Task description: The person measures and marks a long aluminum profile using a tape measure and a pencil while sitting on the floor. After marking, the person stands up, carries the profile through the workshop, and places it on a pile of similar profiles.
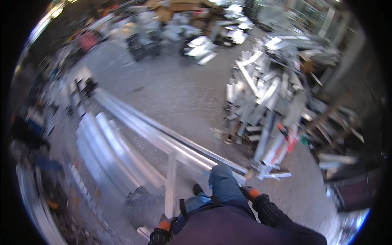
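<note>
From up here I look down on a wide concrete floor [179,94], gritty and grey, which carries everything in the shop; toward its far right edge a tall heap of cut aluminium offcuts [261,94] leans together, I judge stacked there to leave the middle walkable; further sheets and boxes [204,45] sit along the far edge, blurred. Across the floor's left half run the long aluminium profiles [155,130], laid parallel and slanting from the far left toward my feet; I take it they lie flat side by side because at that length they would sag or roll otherwise; a shorter upright bar [170,183] crosses beneath them like a support. A curved stack of similar lengths [106,155] lies just to their left, smeared by motion.

My knee in blue jeans [223,183] is raised over the near end of the profiles, and a dark shoe [197,189] shows just beside it. My right hand [250,192], in a glove with an orange cuff, sits at the near end of the long profiles, touching or nearly so; whether the fingers are wrapped round the metal I cannot tell, since the knee and blur hide them. My left hand [165,223], gloved the same way, hangs low by the foot of the upright bar; its grip I cannot tell either.
</note>
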A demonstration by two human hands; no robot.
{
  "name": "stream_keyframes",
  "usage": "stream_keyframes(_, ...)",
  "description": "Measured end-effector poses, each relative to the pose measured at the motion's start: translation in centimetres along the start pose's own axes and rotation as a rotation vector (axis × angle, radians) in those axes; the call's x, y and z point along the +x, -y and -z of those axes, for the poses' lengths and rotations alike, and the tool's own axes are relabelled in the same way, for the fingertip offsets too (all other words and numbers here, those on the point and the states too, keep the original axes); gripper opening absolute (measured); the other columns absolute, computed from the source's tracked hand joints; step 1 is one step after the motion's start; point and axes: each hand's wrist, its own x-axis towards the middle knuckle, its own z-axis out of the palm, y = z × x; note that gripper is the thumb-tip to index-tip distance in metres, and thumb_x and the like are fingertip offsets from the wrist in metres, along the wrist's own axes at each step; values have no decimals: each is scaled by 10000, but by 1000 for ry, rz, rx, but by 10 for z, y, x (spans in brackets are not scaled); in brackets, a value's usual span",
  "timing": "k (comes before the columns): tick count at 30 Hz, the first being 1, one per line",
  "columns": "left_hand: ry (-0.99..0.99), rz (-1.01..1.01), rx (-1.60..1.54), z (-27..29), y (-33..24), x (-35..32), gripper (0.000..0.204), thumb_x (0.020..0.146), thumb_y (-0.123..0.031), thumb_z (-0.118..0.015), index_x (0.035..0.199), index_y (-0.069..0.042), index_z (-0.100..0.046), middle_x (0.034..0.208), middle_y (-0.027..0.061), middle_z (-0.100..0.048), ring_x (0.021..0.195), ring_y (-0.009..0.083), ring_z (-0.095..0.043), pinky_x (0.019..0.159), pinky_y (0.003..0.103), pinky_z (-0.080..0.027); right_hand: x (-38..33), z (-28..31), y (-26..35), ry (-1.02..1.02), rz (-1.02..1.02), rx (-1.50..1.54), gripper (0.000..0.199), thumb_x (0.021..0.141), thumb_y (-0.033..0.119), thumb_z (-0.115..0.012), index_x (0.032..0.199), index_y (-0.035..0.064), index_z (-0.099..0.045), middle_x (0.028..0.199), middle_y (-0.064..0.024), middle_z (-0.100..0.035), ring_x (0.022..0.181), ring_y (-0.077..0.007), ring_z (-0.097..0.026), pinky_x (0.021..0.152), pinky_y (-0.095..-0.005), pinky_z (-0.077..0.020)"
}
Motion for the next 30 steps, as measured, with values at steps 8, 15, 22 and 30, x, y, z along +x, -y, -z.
stream_keyframes(8, -97, -10, 92, -12, -52, 89, 828, 701, -486, -938, 1235, 70, -636, 1123, 257, -752, 1019, 357, -751, 877, 425, -597, 92, 31, -10, 4, 56, -208, 475, 1019, 89, -516, 1487, 14, -538, 1262, -254, -710, 1150, -360, -703, 1007, -459, -551)
stream_keyframes(15, -85, 59, 289, 2, -237, 251, 890, 721, -572, -889, 1305, 38, -607, 1163, 232, -749, 1095, 366, -731, 936, 439, -581, 274, 129, 33, 160, -178, -7, 465, 1085, 363, -472, 1439, 81, -581, 1297, -189, -682, 1220, -343, -637, 1006, -466, -506)
stream_keyframes(22, 16, -211, 422, -58, -650, 437, 893, 722, -573, -885, 1314, 31, -601, 1189, 237, -734, 1112, 373, -721, 942, 448, -577, 523, 336, 71, -2, -601, 631, 446, 994, 482, -641, 958, 51, -750, 862, -136, -730, 767, -287, -706, 686, -426, -553)
stream_keyframes(30, 127, -303, 465, -75, -875, 526, 896, 723, -574, -881, 1325, 24, -595, 1219, 243, -718, 1132, 382, -710, 949, 458, -573, 699, 521, 185, -140, -545, 738, 465, 928, 452, -755, 681, 67, -671, 633, -36, -620, 541, -158, -565, 545, -354, -465)
